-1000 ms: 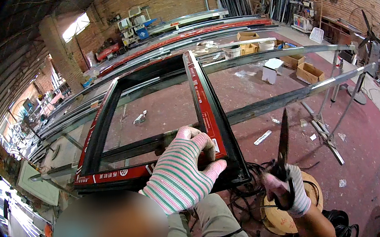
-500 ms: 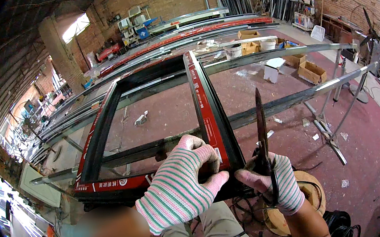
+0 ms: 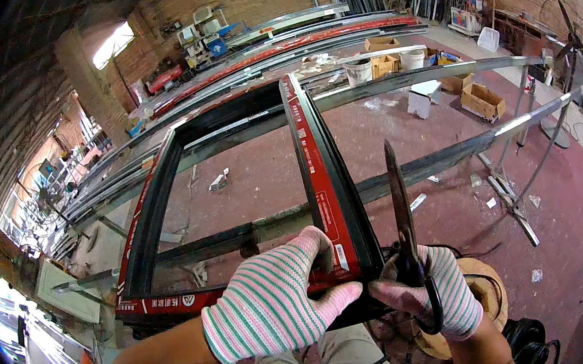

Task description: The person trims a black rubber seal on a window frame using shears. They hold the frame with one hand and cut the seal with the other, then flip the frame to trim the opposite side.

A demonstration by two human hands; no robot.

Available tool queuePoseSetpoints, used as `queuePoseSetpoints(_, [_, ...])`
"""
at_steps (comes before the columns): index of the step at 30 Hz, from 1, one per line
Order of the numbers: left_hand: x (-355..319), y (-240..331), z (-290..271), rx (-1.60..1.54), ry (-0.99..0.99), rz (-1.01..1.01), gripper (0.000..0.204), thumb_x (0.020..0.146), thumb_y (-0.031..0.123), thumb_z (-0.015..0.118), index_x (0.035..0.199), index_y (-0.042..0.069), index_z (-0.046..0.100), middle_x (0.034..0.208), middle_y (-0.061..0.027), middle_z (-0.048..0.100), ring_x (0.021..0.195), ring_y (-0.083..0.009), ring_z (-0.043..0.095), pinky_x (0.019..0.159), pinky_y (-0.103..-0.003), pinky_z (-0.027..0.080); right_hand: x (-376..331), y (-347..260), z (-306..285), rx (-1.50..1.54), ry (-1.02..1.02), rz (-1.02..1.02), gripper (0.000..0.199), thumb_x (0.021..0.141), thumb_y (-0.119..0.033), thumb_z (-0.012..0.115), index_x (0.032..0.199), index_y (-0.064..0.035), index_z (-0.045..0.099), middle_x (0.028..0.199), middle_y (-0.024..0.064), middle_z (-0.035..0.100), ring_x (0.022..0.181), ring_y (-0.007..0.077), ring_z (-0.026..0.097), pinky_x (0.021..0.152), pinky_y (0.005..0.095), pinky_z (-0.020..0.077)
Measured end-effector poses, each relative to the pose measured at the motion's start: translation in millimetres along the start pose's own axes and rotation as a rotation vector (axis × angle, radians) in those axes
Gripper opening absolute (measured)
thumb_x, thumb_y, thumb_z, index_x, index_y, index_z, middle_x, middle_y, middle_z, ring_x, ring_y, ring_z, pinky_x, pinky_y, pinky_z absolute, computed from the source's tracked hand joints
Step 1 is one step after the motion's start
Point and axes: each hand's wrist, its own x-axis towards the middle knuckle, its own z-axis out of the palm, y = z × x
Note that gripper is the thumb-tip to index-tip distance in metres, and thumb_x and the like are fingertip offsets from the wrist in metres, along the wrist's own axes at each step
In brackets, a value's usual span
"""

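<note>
A rectangular black window frame point(image 3: 340, 168) with red printed film along its faces lies on two metal rails before me. My left hand point(image 3: 274, 298), in a pink and green striped glove, grips its near side by the right corner. The fingers bend over the inner edge and the thumb points toward the corner. Just right of that corner, my right hand point(image 3: 446, 290), gloved alike, is closed round a pair of dark scissors point(image 3: 400, 204). Their blades point upward and look closed together. The right thumb is close to the corner; whether it touches anything there I cannot tell.
The supporting rail point(image 3: 450, 156) runs out to the right on thin legs. Below my right hand are a round wooden spool point(image 3: 496, 295) and a black coil point(image 3: 530, 342). Beyond stand a cardboard box point(image 3: 481, 104), a bucket point(image 3: 358, 72) and a fan point(image 3: 572, 45). Long profiles lie farther back.
Both hands are slightly lower in the picture, and the right hand with the scissors is a little farther right. The left hand keeps its hold by the frame's corner.
</note>
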Motion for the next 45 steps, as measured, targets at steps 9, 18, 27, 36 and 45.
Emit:
queuePoseSetpoints(9, [1.7, 1.0, 4.2, -0.12, 0.038, -0.015, 0.034, 0.085, 0.031, 0.081, 0.092, 0.006, 0.059, 0.081, -0.0073, 0.059, 0.077, -0.0206, 0.062, 0.076, -0.035, 0.052, -1.8, 6.1, 0.6, 0.098, 0.013, 0.029, 0.025, 0.088, -0.023, 0.085, 0.089, -0.0041, 0.069, 0.069, -0.0028, 0.063, 0.062, 0.0056, 0.054, 0.057, 0.0243, 0.0446])
queuePoseSetpoints(18, [3.9, 10.5, 0.0, -0.053, 0.01, -0.01, 0.032, 0.085, 0.029, 0.083, 0.087, 0.008, 0.058, 0.077, -0.0037, 0.055, 0.072, -0.0151, 0.055, 0.068, -0.031, 0.048, -21.3, 73.2, -2.0, 0.385, 0.314, -0.075, 0.021, 0.087, -0.019, 0.082, 0.085, -0.0029, 0.068, 0.068, -0.0008, 0.062, 0.063, 0.0118, 0.059, 0.06, 0.0279, 0.0481])
queuePoseSetpoints(27, [4.9, 11.5, 1.3, -0.097, 0.005, -0.005, 0.031, 0.088, 0.026, 0.081, 0.085, 0.008, 0.055, 0.078, -0.0023, 0.052, 0.072, -0.0138, 0.051, 0.066, -0.03, 0.045, -17.3, 78.7, 6.4, 0.226, 0.374, -0.091, 0.026, 0.082, -0.021, 0.085, 0.073, -0.0038, 0.068, 0.066, 0.0038, 0.065, 0.062, 0.0138, 0.061, 0.061, 0.0322, 0.0491])
queuePoseSetpoints(36, [-3.5, -1.2, 13.0, 0.059, 0.169, 0.261, 0.043, 0.076, 0.026, 0.091, 0.104, 0.01, 0.062, 0.088, -0.0065, 0.06, 0.076, -0.0255, 0.061, 0.07, -0.039, 0.052, -17.8, 85.8, 6.4, 0.081, 0.407, -0.158, 0.027, 0.078, -0.024, 0.089, 0.076, -0.0047, 0.07, 0.065, 0.0064, 0.066, 0.058, 0.0201, 0.062, 0.059, 0.0336, 0.0497])
queuePoseSetpoints(45, [-27.8, 0.8, 28.2, 0.362, 0.468, 0.545, 0.045, 0.063, 0.02, 0.093, 0.095, 0.01, 0.063, 0.085, -0.0067, 0.066, 0.074, -0.031, 0.066, 0.069, -0.042, 0.051, -46.2, 81.6, -0.4, 0.071, 0.37, -0.148, 0.023, 0.082, -0.023, 0.084, 0.081, -0.0033, 0.073, 0.066, 0.0075, 0.067, 0.062, 0.0189, 0.064, 0.062, 0.0337, 0.0516])
